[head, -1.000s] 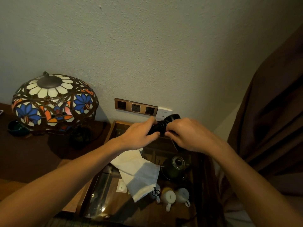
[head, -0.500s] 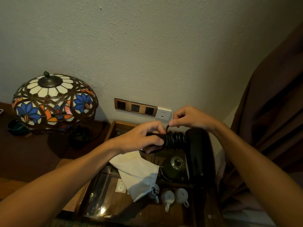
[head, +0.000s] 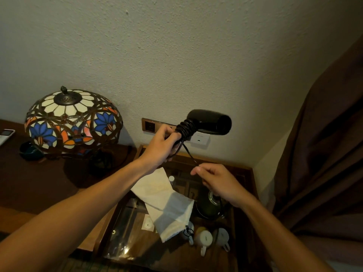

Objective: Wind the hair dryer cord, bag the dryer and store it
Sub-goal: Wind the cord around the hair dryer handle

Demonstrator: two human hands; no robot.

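A black hair dryer [head: 210,121] is held up in front of the wall, barrel pointing right. Its black cord [head: 185,128] is coiled in several turns round the handle. My left hand [head: 160,146] grips the handle below the coils. A loose stretch of cord runs down and right to my right hand [head: 216,183], which pinches it between thumb and fingers. A white drawstring cloth bag [head: 167,203] lies flat on the glass top of the tea table below.
A stained-glass lamp [head: 72,120] stands on the dark wooden desk [head: 35,185] at left. Wall sockets [head: 150,125] sit behind the dryer. Under the glass-topped tea table [head: 243,193] are a dark teapot [head: 210,205] and small cups [head: 205,238]. A brown curtain [head: 324,154] hangs right.
The dryer has been turned so its barrel is up and pointing right. My right hand dropped from above the coils to below them, pulling the loose cord down.
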